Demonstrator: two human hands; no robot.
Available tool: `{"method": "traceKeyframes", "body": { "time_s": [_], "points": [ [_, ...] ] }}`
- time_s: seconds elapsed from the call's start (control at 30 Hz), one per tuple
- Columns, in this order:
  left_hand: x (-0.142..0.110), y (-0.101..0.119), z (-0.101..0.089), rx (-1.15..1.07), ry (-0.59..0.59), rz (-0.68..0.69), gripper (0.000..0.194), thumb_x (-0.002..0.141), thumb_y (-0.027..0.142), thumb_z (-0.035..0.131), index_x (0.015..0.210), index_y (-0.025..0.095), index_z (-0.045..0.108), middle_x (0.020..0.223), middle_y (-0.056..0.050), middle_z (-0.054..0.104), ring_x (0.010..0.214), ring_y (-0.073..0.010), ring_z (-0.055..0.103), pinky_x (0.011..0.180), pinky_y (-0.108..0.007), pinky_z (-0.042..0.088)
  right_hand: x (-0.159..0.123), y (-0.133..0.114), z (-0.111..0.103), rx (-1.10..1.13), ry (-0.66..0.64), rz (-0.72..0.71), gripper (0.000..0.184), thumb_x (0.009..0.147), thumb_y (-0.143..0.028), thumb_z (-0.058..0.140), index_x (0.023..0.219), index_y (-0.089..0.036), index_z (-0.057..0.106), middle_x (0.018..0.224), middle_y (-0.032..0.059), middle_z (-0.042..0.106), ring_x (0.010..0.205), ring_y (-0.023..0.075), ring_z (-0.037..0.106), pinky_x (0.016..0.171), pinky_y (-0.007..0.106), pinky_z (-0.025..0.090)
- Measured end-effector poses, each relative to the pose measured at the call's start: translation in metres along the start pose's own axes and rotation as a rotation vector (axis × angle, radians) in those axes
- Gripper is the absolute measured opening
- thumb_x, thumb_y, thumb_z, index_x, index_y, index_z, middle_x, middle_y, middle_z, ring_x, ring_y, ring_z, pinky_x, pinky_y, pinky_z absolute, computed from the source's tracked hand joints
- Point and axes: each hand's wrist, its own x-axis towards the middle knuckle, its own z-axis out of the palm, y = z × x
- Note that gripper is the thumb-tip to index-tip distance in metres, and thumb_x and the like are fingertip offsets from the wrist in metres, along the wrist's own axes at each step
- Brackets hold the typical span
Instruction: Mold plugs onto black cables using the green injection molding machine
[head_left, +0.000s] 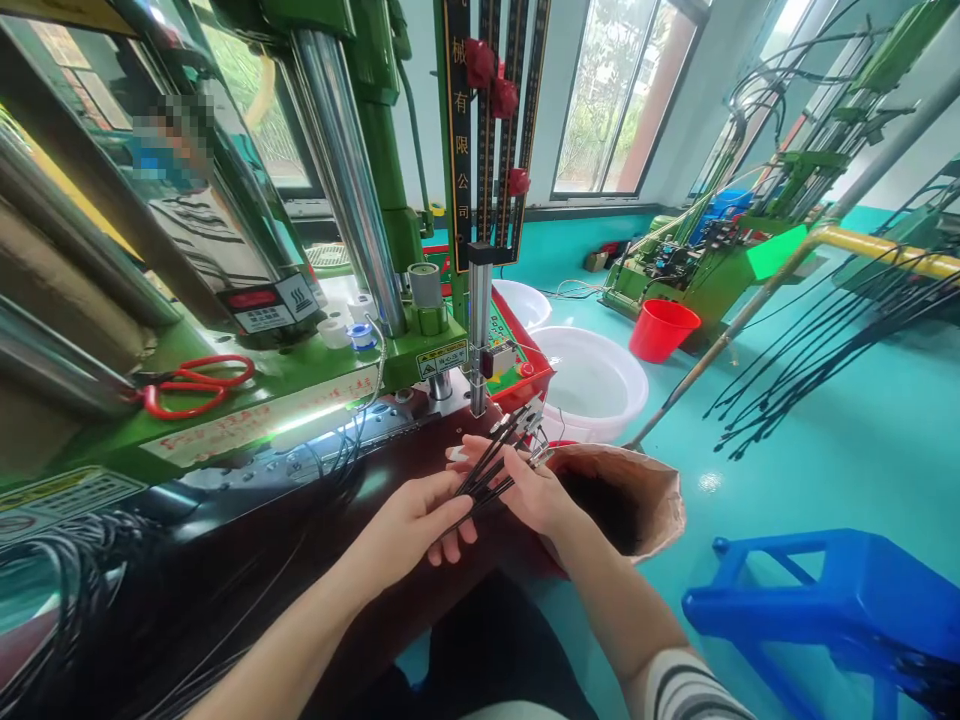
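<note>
A small bundle of black cables [491,468] with metal-looking ends lies between my two hands, over the front of a dark table [360,560]. My left hand [431,515] is closed round the lower part of the bundle, with the thumb on top. On the other side, my right hand [529,488] grips the bundle nearer its metal ends, and the far fingers reach behind it. A white wrap shows on one finger beyond the cables. Just right of my right hand stands an open paper-lined container [664,500] with a dark inside.
Ahead is a green press [247,400] with red-handled scissors [199,388] on its ledge. Coiled black cables [82,570] lie at left. White tubs [592,375], a red bucket [664,328] and a blue stool [840,590] stand right. More cables hang from a yellow pipe [885,245].
</note>
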Motion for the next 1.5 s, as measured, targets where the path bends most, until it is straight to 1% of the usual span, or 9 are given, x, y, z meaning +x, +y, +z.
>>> {"method": "traceKeyframes", "body": {
  "time_s": [0.37,0.6,0.77,0.9,0.97,1.17,1.33,1.43,1.5],
  "points": [
    [0.002,-0.007,0.006,-0.032,-0.04,-0.062,0.033,0.078,0.047,0.048,0.07,0.015,0.047,0.068,-0.003,0.062,0.047,-0.0085,0.053,0.038,-0.018,0.038,-0.006,-0.015,-0.01,0.03,0.012,-0.03,0.045,0.081,-0.052,0.051,0.112,-0.022,0.061,0.111,0.008,0.063,0.106,0.0263,0.057,0.099,0.048,0.032],
    [0.001,-0.017,0.01,-0.025,0.173,-0.011,0.033,0.082,0.044,0.042,0.088,0.016,0.056,0.074,-0.004,0.064,0.059,-0.0122,0.057,0.051,-0.022,0.044,-0.004,-0.012,-0.006,0.004,0.174,-0.004,0.028,0.079,-0.04,0.057,0.089,-0.016,0.068,0.079,0.0074,0.07,0.083,0.0239,0.065,0.085,0.044,0.046],
    [0.001,-0.013,0.012,0.136,0.183,0.015,0.026,0.081,0.04,0.045,0.085,0.018,0.058,0.073,-0.002,0.065,0.061,-0.0143,0.059,0.058,-0.025,0.045,-0.006,-0.007,-0.006,0.009,0.259,-0.052,0.027,0.079,-0.037,0.056,0.093,-0.017,0.067,0.085,0.0078,0.07,0.087,0.024,0.065,0.082,0.042,0.048],
    [0.001,-0.003,0.013,0.394,0.285,0.066,0.023,0.081,0.037,0.046,0.084,0.021,0.061,0.069,0.0,0.064,0.062,-0.0154,0.059,0.061,-0.026,0.041,-0.007,-0.005,-0.004,0.057,0.337,-0.109,0.024,0.078,-0.035,0.057,0.091,-0.017,0.068,0.088,0.0077,0.07,0.088,0.0248,0.065,0.083,0.043,0.047],
    [0.002,-0.001,0.012,0.402,0.309,0.078,0.021,0.08,0.036,0.048,0.085,0.021,0.062,0.069,0.0,0.064,0.063,-0.0159,0.059,0.062,-0.026,0.04,-0.008,-0.005,-0.002,0.088,0.367,-0.136,0.023,0.077,-0.034,0.058,0.089,-0.017,0.069,0.087,0.008,0.07,0.087,0.0255,0.065,0.083,0.043,0.047],
    [0.006,-0.003,0.006,-0.109,0.089,0.006,0.019,0.075,0.036,0.055,0.075,0.017,0.054,0.062,0.001,0.059,0.058,-0.013,0.054,0.057,-0.024,0.042,-0.011,-0.005,0.001,0.138,0.393,-0.167,0.022,0.079,-0.032,0.056,0.089,-0.018,0.069,0.084,0.0073,0.07,0.082,0.0239,0.066,0.081,0.041,0.049],
    [0.004,-0.004,-0.001,-0.244,-0.02,-0.064,0.018,0.073,0.031,0.057,0.068,0.015,0.049,0.069,-0.003,0.063,0.061,-0.0118,0.054,0.057,-0.024,0.042,-0.013,-0.001,-0.002,0.113,0.421,-0.196,0.021,0.08,-0.032,0.055,0.087,-0.018,0.069,0.078,0.0063,0.07,0.079,0.0237,0.066,0.079,0.042,0.05],
    [0.002,-0.003,0.002,-0.305,-0.084,-0.122,0.016,0.074,0.028,0.054,0.071,0.017,0.043,0.074,-0.005,0.065,0.06,-0.0127,0.057,0.053,-0.023,0.042,-0.015,-0.007,-0.008,0.071,0.323,-0.14,0.023,0.081,-0.033,0.055,0.094,-0.019,0.068,0.084,0.0071,0.07,0.087,0.0246,0.065,0.082,0.043,0.048],
    [0.002,-0.002,0.008,-0.322,-0.118,-0.153,0.011,0.075,0.026,0.048,0.075,0.019,0.04,0.07,-0.003,0.065,0.049,-0.0106,0.054,0.044,-0.021,0.039,-0.016,-0.015,-0.013,0.03,0.209,-0.06,0.027,0.079,-0.034,0.057,0.101,-0.02,0.065,0.091,0.0077,0.069,0.093,0.0253,0.063,0.085,0.044,0.046]
  ]
}}
